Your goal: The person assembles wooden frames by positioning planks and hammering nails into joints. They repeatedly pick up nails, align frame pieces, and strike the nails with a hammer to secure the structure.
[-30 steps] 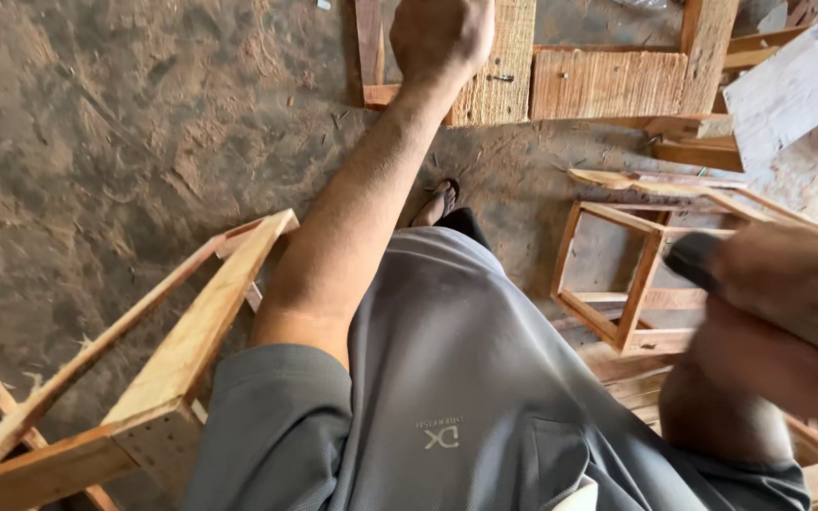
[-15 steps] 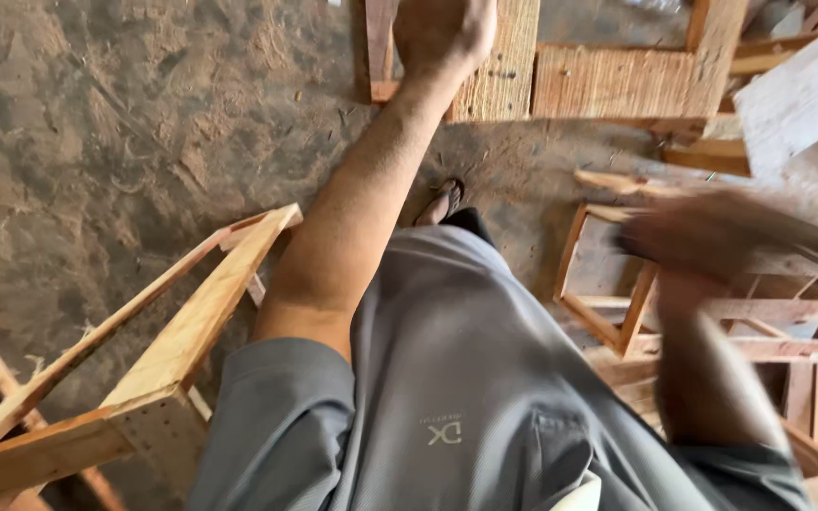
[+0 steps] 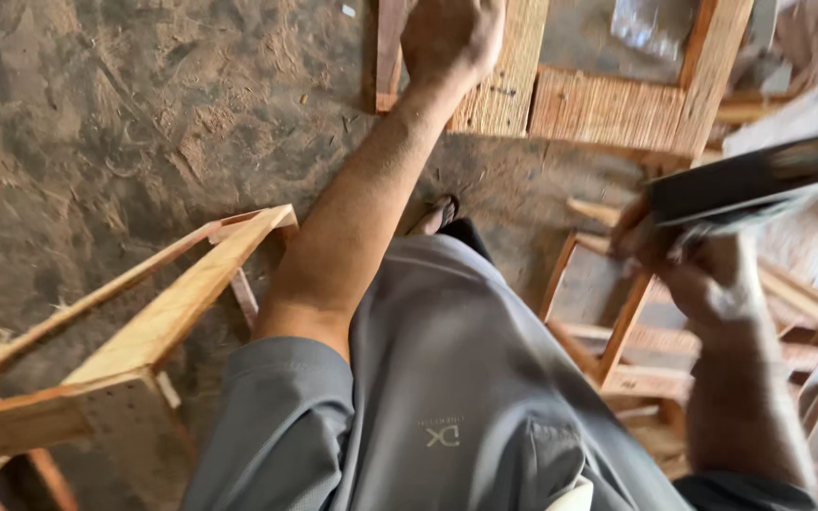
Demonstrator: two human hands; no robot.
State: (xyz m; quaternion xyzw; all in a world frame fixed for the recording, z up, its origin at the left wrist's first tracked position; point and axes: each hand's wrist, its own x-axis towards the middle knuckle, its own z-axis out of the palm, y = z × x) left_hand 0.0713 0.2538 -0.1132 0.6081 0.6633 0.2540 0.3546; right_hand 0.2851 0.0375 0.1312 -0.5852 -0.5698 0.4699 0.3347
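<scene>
My left hand (image 3: pixel 452 38) reaches far forward, its fingers closed over the top of a wooden frame (image 3: pixel 608 109) that lies on the dirt floor. My right hand (image 3: pixel 702 274) is at the right, blurred, gripping a long flat dark tool (image 3: pixel 759 175) that points up and to the right. I cannot tell what kind of tool it is. Below the right hand stands a small open wooden frame (image 3: pixel 617 331). My grey shirt (image 3: pixel 447 378) fills the lower middle, and a sandalled foot (image 3: pixel 437 216) shows just past it.
A larger wooden frame of light planks (image 3: pixel 182 303) stands at the lower left, close to my left side. More wooden pieces (image 3: pixel 807 312) are piled at the right edge. The floor (image 3: pixel 144 123) is dirt strewn with sawdust and shavings.
My right hand has swung in from the right edge and lifted the dark tool, which now points up and right. The left hand has stayed on the frame.
</scene>
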